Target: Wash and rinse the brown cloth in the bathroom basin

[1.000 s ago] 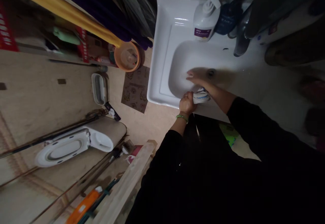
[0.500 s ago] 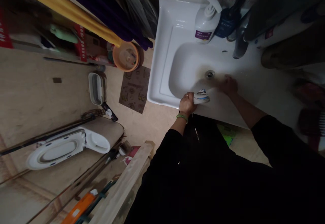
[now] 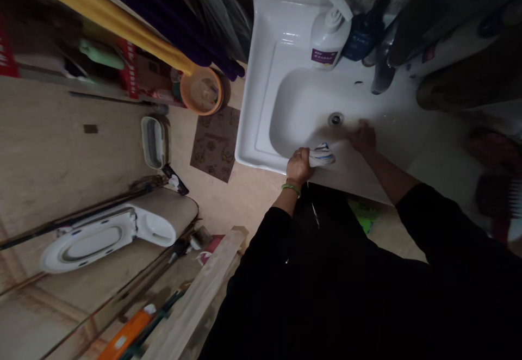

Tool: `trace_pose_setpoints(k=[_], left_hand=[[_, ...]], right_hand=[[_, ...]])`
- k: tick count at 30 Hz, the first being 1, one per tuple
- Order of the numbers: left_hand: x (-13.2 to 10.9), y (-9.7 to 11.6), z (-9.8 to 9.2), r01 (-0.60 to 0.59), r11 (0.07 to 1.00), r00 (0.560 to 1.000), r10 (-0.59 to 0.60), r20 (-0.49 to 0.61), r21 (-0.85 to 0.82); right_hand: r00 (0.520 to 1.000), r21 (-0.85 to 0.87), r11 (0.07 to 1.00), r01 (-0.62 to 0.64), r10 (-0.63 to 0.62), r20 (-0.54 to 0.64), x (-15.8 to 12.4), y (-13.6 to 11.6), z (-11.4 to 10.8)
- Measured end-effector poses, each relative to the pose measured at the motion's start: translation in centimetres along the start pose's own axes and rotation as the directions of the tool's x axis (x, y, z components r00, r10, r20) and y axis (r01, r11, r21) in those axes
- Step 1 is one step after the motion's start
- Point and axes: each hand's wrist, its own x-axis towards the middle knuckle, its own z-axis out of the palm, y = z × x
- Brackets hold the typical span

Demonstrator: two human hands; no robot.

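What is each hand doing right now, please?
Left hand: closed, gripping a striped cloth at the sink's front rim.
Right hand: resting inside the basin, holding nothing visible; fingers too blurred to tell.

Purple label on white pump bottle point(image 3: 328, 32): print too small to read. No other legible text.

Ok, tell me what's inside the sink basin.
Inside the sink basin: the drain and the right hand on the bottom near it. The left hand grips a striped cloth at the front rim. What the right hand covers cannot be seen.
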Motion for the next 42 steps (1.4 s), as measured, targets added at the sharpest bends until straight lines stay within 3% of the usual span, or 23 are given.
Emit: trace_pose_setpoints(k=[11, 20, 32, 42], left_hand=[[0.0, 0.1, -0.2, 0.01, 1.0, 1.0, -0.01, 0.015, -0.004], [-0.1, 0.0, 0.2, 0.017, 1.0, 1.0, -0.017, 0.005, -0.013], [-0.3, -0.2, 0.3, 0.017, 0.999, 1.0, -0.017, -0.003, -0.029], [-0.2, 0.1, 0.0, 0.02, 0.999, 1.0, -0.02, 0.02, -0.033]], right_hand=[[0.994, 0.081, 0.991, -0.105, 0.108, -0.026, -1.3, -2.1, -0.1], [1.0, 0.086, 0.996, 0.01, -0.01, -0.003, -1.1, -5.6, 0.6], [0.987, 0.04, 0.997, 0.074, -0.067, -0.144, 1.1, -6.9, 0.6], [0.987, 0.023, 0.995, 0.097, -0.094, -0.129, 1.7, -7.9, 0.0]])
